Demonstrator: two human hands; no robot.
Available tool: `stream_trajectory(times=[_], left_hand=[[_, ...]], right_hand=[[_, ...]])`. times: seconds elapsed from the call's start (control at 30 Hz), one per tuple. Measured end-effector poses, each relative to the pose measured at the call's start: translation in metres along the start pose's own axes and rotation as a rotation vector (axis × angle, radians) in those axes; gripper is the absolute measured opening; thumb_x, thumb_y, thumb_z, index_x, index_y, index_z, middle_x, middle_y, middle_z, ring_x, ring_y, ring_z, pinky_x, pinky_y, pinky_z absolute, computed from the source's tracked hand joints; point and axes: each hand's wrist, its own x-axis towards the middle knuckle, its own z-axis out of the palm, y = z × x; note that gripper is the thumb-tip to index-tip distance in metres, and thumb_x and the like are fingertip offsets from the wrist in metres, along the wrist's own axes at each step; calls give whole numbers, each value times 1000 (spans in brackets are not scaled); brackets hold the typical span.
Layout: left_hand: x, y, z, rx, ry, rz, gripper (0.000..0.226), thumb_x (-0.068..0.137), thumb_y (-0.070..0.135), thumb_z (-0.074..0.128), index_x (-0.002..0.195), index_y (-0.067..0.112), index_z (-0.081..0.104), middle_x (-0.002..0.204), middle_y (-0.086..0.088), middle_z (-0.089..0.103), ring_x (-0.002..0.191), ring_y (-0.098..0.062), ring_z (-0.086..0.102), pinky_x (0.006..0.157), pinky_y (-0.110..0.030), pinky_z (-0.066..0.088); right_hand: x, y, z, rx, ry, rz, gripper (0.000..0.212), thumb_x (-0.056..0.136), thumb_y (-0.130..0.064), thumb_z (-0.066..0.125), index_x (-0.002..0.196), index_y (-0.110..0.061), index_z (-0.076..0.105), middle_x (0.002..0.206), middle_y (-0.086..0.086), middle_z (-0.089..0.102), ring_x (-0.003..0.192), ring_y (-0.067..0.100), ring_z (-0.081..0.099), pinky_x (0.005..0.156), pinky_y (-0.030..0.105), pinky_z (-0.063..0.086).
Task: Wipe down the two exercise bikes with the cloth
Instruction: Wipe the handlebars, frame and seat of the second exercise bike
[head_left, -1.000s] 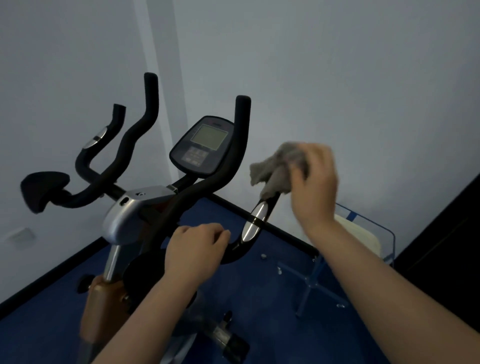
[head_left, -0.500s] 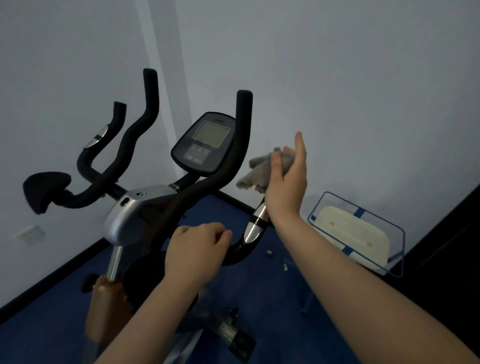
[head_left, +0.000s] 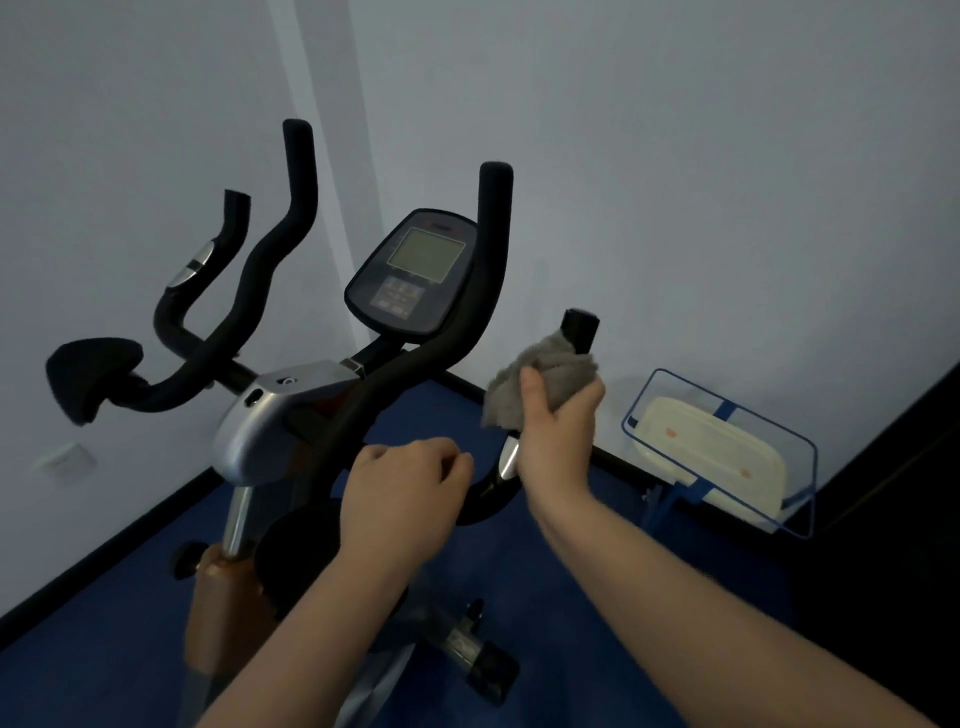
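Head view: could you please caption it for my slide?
Right hand wraps grey cloth around handlebar end; left hand grips the bar.

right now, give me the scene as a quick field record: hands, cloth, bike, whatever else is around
left hand: curled around the black handlebar low down
right hand: grips the grey cloth wrapped round the right-side grip
cloth position: just below the grip's black tip
console: screen dim, between the two upright bars
seat: black, far left
floor: blue
clear tray with white pad: right, by the wall
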Motion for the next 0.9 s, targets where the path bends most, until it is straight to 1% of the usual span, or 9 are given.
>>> stream_trajectory(times=[0.13, 0.23, 0.3, 0.43, 0.57, 0.67, 0.73, 0.83, 0.9], left_hand=[[-1, -2, 0, 8, -25, 13, 35, 97, 40, 42, 72, 25, 62, 57, 6, 59, 57, -6, 52, 78, -22, 21], [-1, -1, -1, 23, -26, 18, 35, 97, 40, 43, 70, 25, 60, 55, 6, 56, 54, -5, 48, 81, -22, 23], [-3, -1, -2, 18, -25, 22, 36, 97, 40, 42, 69, 25, 59, 54, 6, 54, 53, -5, 47, 82, -22, 23], [-3, -2, -3, -50, -35, 22, 35, 97, 39, 43, 69, 26, 59, 54, 6, 54, 54, -4, 48, 83, -24, 26], [-6, -1, -7, -112, -24, 27, 33, 96, 36, 47, 67, 26, 59, 52, 7, 51, 52, -4, 46, 75, -28, 29], [-10, -3, -9, -181, 1, 40, 31, 94, 33, 49, 68, 24, 62, 53, 7, 54, 53, -6, 50, 66, -29, 29], [-9, -5, -10, -277, 37, 31, 30, 93, 29, 50, 68, 22, 64, 58, 6, 58, 58, -10, 54, 63, -31, 32], [-8, -7, -11, -365, 75, 26, 28, 93, 28, 50, 69, 21, 63, 62, 7, 58, 64, -10, 54, 62, -33, 35], [-10, -8, -12, -391, 76, 58, 26, 94, 26, 51, 71, 22, 62, 65, 8, 59, 66, -12, 55, 67, -37, 41]], right_hand=[[34, -28, -9, 47, -64, 7, 36, 92, -29, 64, 120, -20, 45, 109, -9, 58, 101, 4, 60, 79, 17, 53], [22, -19, 4, 29, 46, -22, 35, 91, -27, 65, 118, -18, 44, 107, -9, 58, 93, -4, 59, 72, 8, 49], [10, -11, 5, 3, 64, 71, 33, 90, -23, 66, 114, -18, 43, 101, -9, 59, 83, -7, 59, 63, 6, 46], [38, -40, -12, 231, -128, 402, 18, 83, -6, 72, 99, -5, 62, 87, 6, 69, 68, 14, 70, 53, 24, 55], [-3, -18, 3, 164, 37, 300, 32, 83, -8, 70, 113, -6, 59, 101, 9, 69, 88, 19, 69, 74, 31, 58], [-36, -3, 5, 91, -22, 348, 39, 81, -15, 74, 116, -8, 56, 103, 9, 68, 92, 20, 68, 71, 29, 58], [-19, -10, -2, 77, -57, 378, 25, 85, -20, 73, 105, -10, 61, 97, 8, 70, 91, 21, 68, 67, 26, 57], [-4, -28, 4, 144, 46, 340, 25, 90, -26, 67, 106, -9, 61, 104, 12, 69, 93, 22, 68, 78, 32, 57], [-32, -12, 14, 63, 142, 252, 36, 90, -26, 66, 118, -10, 50, 111, 7, 64, 93, 13, 64, 78, 25, 54]])
